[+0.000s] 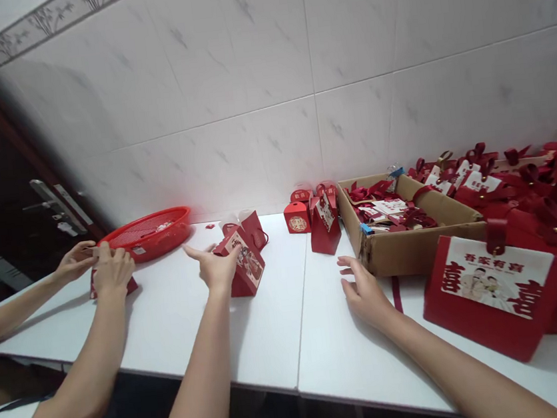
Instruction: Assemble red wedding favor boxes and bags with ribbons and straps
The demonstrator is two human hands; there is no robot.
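My left hand [217, 267] is at a red gift box [247, 266] with a picture on its front, its fingers against the box's upper left side and the thumb stretched away to the left. Behind that box is another red one with a cord handle [255, 228]. My right hand [366, 291] hangs over the white table [281, 323] with its fingers apart and nothing in them, just left of the cardboard box's [414, 250] near corner. That carton holds red ribbons and printed cards.
Two small red boxes [324, 225] stand near the wall. Large red gift boxes [494, 292] crowd the right side. A red basket [161, 239] sits at the back left. On the left, another person's hands [109, 272] work at a small red box.
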